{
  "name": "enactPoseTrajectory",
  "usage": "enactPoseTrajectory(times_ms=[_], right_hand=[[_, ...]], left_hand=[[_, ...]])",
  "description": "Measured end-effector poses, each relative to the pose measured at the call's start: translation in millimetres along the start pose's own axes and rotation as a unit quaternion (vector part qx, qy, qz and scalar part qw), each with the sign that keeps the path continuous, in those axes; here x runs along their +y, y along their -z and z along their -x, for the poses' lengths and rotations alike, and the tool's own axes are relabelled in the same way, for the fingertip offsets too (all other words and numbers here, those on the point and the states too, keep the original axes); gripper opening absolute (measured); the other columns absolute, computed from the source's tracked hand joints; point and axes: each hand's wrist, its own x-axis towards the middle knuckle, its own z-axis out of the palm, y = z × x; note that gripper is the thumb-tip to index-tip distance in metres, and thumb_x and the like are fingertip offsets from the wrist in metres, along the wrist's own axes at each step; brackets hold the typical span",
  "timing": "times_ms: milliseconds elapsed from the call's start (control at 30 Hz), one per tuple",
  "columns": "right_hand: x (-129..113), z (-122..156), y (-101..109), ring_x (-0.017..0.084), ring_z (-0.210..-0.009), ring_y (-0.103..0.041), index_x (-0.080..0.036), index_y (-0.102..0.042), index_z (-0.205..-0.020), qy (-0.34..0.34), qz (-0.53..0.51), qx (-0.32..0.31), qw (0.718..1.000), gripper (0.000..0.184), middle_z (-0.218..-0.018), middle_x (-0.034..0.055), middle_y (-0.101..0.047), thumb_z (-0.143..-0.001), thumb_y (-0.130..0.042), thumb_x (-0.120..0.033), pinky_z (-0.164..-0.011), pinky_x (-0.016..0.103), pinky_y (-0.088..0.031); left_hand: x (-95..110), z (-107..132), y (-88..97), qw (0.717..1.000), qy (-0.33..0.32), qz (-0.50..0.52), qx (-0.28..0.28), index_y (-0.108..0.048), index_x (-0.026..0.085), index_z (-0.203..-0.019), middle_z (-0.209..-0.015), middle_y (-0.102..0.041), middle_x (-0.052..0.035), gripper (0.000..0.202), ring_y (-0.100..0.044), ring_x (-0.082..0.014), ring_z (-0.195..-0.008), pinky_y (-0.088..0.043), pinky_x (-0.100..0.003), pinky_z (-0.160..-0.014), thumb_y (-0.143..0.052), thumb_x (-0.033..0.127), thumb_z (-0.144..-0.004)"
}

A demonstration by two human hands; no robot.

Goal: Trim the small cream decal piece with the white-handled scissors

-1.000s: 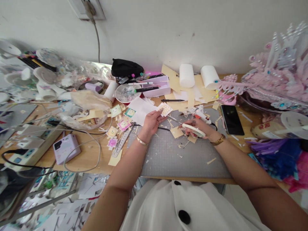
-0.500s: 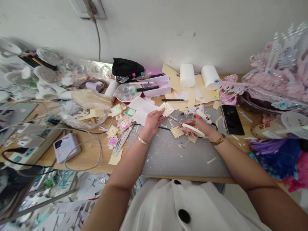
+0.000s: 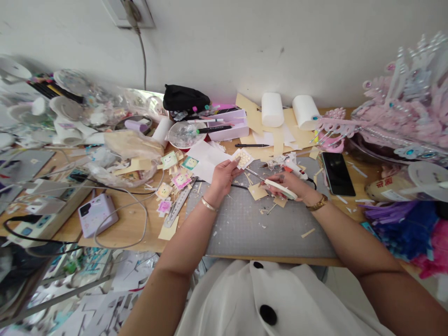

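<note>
My left hand pinches a small white paper piece covered in cream-coloured round dots. In my right hand are scissors with white handles; their metal blades point left, toward the lower edge of the dotted paper. Whether the blades touch it I cannot tell. Under both hands lies a grey cutting mat strewn with paper scraps. A white sheet rests just behind my left hand. Left of it are several small coloured paper figures with drawn faces, such as a pink one, and a ruler.
A phone and a drink cup are on the right, below pink beaded crowns. Two white rolls stand by the wall near a lilac tray. Cables, a power strip and a lilac box occupy the left.
</note>
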Motion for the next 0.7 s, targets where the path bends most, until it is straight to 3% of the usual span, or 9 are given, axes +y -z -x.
enactPoseTrajectory(times_ms=[267, 500, 600, 700], right_hand=[[-1.3, -0.2, -2.4, 0.005, -0.035, -0.043, -0.009, -0.073, -0.09, -0.006, -0.011, 0.013, 1.0, 0.045, -0.046, -0.0036, -0.056, -0.057, -0.082, -0.038, -0.032, 0.017, -0.032], [-6.5, 2.7, 1.7, 0.003, -0.035, -0.044, -0.011, -0.072, -0.091, -0.022, 0.022, -0.006, 0.999, 0.048, -0.06, 0.0019, -0.069, -0.052, -0.088, -0.033, -0.034, 0.015, -0.034], [-5.8, 3.7, 2.6, 0.006, -0.043, -0.054, -0.012, -0.072, -0.091, -0.035, 0.018, -0.007, 0.999, 0.049, -0.07, 0.0043, -0.073, -0.05, -0.09, -0.031, -0.04, 0.017, -0.042], [-2.5, 5.7, 4.8, 0.014, -0.064, -0.068, -0.014, -0.07, -0.09, -0.025, 0.003, -0.01, 1.0, 0.05, -0.083, 0.0073, -0.076, -0.047, -0.091, -0.027, -0.057, 0.023, -0.054]], left_hand=[[0.0, 0.2, -0.5, 1.0, -0.001, 0.006, 0.01, -0.062, 0.014, -0.067, -0.07, -0.07, -0.0029, 0.022, -0.07, -0.0154, -0.071, -0.054, -0.035, -0.089, -0.08, 0.027, -0.069], [0.0, -0.6, 0.9, 1.0, 0.0, 0.009, 0.014, -0.06, 0.014, -0.067, -0.066, -0.066, -0.0018, 0.025, -0.069, -0.0157, -0.069, -0.054, -0.036, -0.09, -0.08, 0.029, -0.07], [0.2, -1.7, 2.8, 1.0, 0.002, 0.014, 0.011, -0.06, 0.014, -0.069, -0.069, -0.068, -0.0025, 0.025, -0.069, -0.0149, -0.07, -0.054, -0.035, -0.088, -0.08, 0.029, -0.07], [0.6, -2.4, 3.8, 1.0, 0.004, 0.021, 0.011, -0.061, 0.014, -0.071, -0.072, -0.069, -0.0029, 0.023, -0.069, -0.0145, -0.07, -0.054, -0.035, -0.088, -0.079, 0.028, -0.071]])
